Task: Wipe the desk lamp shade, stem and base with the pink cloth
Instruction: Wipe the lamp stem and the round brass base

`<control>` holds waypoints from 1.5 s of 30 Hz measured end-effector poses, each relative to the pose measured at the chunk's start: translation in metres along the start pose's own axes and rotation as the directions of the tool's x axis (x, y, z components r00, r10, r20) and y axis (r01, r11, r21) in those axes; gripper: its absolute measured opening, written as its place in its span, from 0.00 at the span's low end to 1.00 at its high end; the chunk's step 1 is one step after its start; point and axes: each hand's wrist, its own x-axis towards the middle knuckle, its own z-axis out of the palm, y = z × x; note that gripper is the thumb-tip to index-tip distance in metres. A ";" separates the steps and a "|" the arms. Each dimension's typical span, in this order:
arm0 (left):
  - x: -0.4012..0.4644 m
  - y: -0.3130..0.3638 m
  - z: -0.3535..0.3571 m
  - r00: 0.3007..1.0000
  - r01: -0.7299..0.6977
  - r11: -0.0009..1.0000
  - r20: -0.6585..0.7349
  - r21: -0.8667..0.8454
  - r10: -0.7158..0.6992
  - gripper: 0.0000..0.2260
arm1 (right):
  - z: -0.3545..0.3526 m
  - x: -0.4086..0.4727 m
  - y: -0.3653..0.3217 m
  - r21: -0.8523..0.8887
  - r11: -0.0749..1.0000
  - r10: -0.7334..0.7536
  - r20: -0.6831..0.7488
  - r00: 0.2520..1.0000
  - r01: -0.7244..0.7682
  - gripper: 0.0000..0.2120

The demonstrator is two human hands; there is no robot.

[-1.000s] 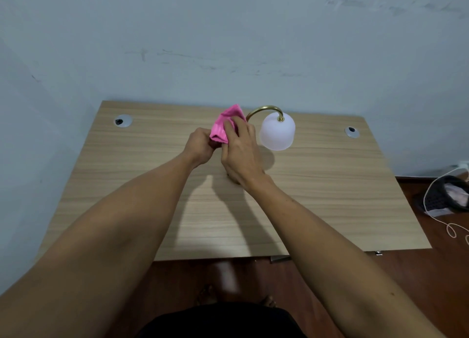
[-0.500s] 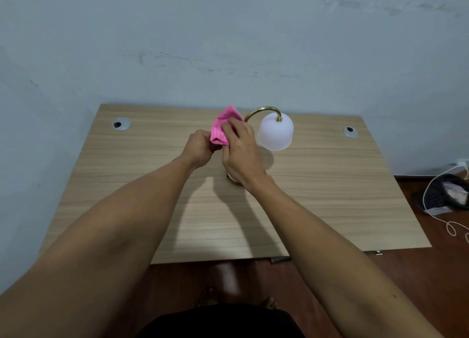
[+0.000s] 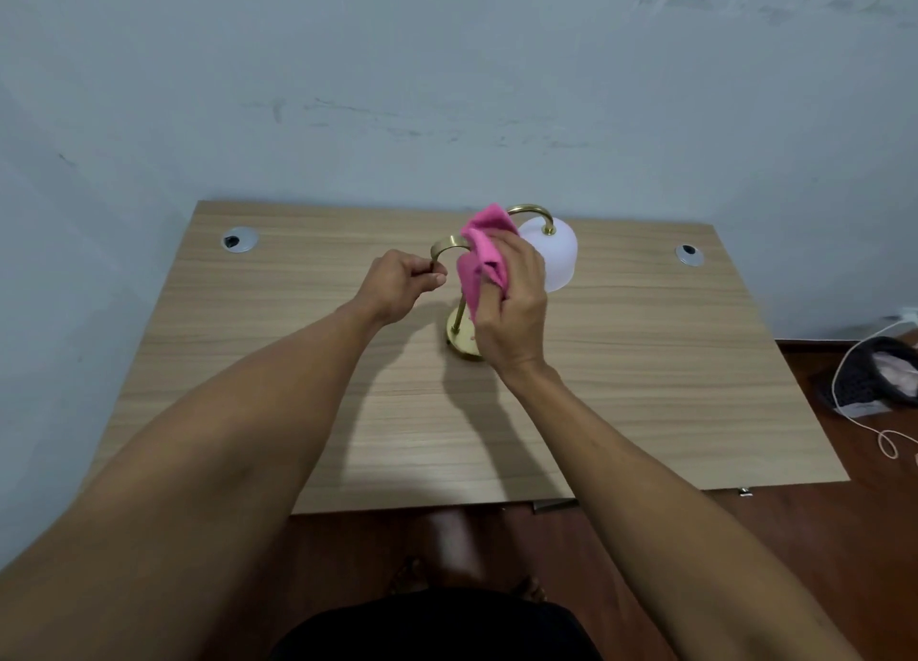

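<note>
A desk lamp stands mid-desk with a white dome shade (image 3: 555, 253), a curved brass stem (image 3: 534, 211) and a round brass base (image 3: 458, 338). A second brass hook (image 3: 447, 245) curves off to the left. My left hand (image 3: 400, 283) pinches the end of that left hook. My right hand (image 3: 511, 308) grips the bunched pink cloth (image 3: 484, 258) against the upright stem, just left of the shade. The cloth and my right hand hide most of the stem and part of the base.
The wooden desk (image 3: 248, 342) meets a pale wall at its far edge. Two round cable grommets (image 3: 239, 240) (image 3: 689, 253) sit in the back corners. On the floor to the right lie a dark item (image 3: 879, 377) and a white cable (image 3: 874, 432).
My hands have separated. The left hand let go of the cloth and now pinches the left brass hook. The right hand keeps the cloth on the stem, and the base has come into sight.
</note>
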 end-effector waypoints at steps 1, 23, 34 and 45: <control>0.000 0.000 0.000 1.000 0.001 1.000 -0.003 0.019 -0.001 0.04 | 0.006 0.003 0.000 -0.025 0.998 -0.049 0.070 0.996 0.050 0.18; 0.001 -0.002 -0.002 0.996 -0.081 0.972 -0.025 0.220 0.089 0.10 | 0.027 0.015 0.025 -0.261 0.885 -0.264 0.401 0.877 0.386 0.23; 0.010 -0.011 -0.004 0.993 -0.116 0.980 0.029 0.161 0.112 0.06 | 0.011 0.039 0.057 -0.244 0.562 -0.479 0.684 0.551 0.791 0.25; 0.017 -0.020 -0.001 0.994 -0.071 0.997 0.080 0.028 0.068 0.07 | 0.007 0.029 0.056 -0.326 0.602 -0.531 0.518 0.670 0.729 0.16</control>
